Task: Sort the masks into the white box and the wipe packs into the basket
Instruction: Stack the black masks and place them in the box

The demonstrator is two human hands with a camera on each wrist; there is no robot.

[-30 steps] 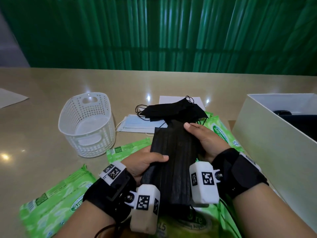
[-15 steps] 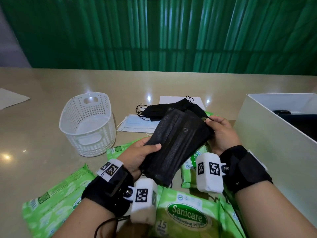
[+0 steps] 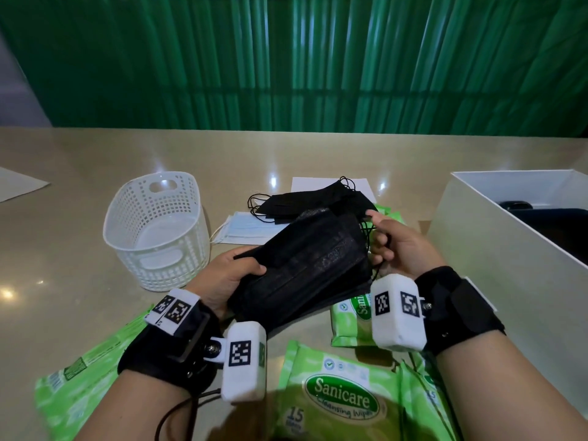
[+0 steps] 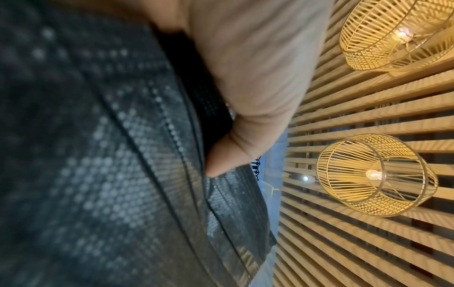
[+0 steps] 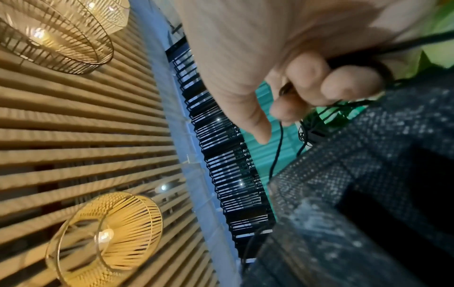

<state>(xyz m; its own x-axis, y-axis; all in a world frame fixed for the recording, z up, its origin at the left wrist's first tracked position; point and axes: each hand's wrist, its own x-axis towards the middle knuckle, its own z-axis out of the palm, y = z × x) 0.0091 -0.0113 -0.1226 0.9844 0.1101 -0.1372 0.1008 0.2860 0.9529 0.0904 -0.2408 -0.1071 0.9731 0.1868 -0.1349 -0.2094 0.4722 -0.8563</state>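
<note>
A stack of black masks (image 3: 305,268) is held above the table between both hands. My left hand (image 3: 235,275) grips its left end, thumb on top (image 4: 221,161). My right hand (image 3: 394,246) curls round the ear loops (image 5: 319,124) at the stack's right end. More black masks (image 3: 305,202) and a light blue mask (image 3: 245,229) lie on the table behind. Green wipe packs (image 3: 340,399) lie near me, one at the left (image 3: 79,377). The white basket (image 3: 156,230) stands at the left, the white box (image 3: 496,249) at the right.
A white sheet of paper (image 3: 331,184) lies under the far masks, another (image 3: 19,183) at the table's left edge. A dark object (image 3: 553,224) lies inside the box. A green corrugated wall stands behind the table.
The mask stack has been lifted and turned from lengthwise toward me to slanting across, and moved right. My right hand has shifted from the stack's face to its right end.
</note>
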